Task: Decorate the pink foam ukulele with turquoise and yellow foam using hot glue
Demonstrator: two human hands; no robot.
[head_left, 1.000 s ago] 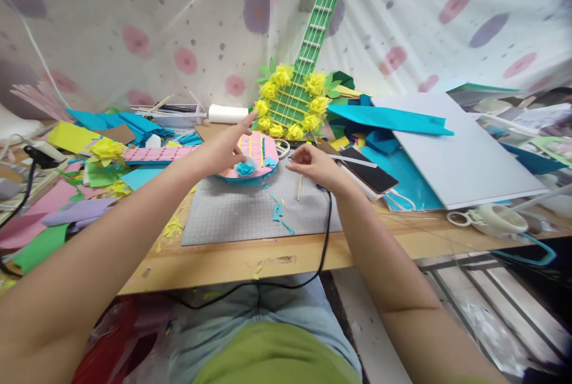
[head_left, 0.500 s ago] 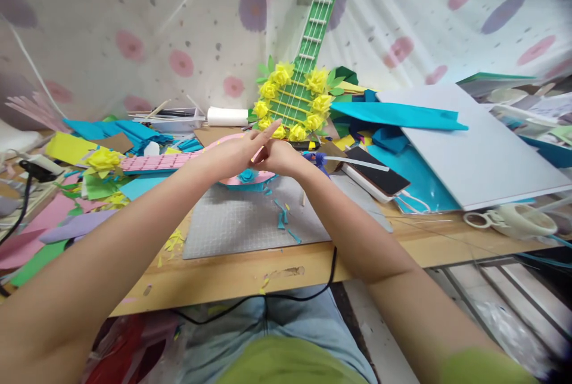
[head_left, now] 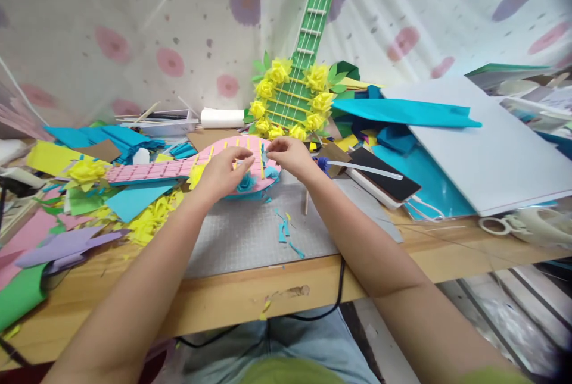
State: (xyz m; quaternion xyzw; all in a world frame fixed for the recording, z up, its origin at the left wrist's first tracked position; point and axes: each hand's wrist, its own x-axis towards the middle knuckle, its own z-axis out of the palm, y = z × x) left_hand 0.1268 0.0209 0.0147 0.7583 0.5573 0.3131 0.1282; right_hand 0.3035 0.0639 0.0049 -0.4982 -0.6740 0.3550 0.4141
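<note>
A pink paper guitar (head_left: 210,149) with a blue edge lies flat, its neck towards the left. Yellow bars cross its body, and blue paper flowers (head_left: 246,181) sit on the near side. My left hand (head_left: 226,171) is over the guitar body, thumb and fingers bent towards each other in a loose pinch. Opposite it, at the body's right end, my right hand (head_left: 292,158) pinches with its fingertips. Whatever either pinch holds, if anything, is too small to make out. A yellow paper flower (head_left: 195,175) shows beside my left wrist.
A green guitar (head_left: 292,98) ringed with yellow flowers leans upright behind. The pink guitar rests partly on a grey cutting mat (head_left: 250,241) with blue scraps. A glue gun (head_left: 322,164) with a white stick, a phone (head_left: 379,175), and white board (head_left: 482,152) are at right; paper scraps (head_left: 152,217) at left.
My hands, earlier close together with fingers crossing, have drawn apart, the left one moving left and the right one slightly right. More of the pink guitar's body shows between them. The view has shifted slightly.
</note>
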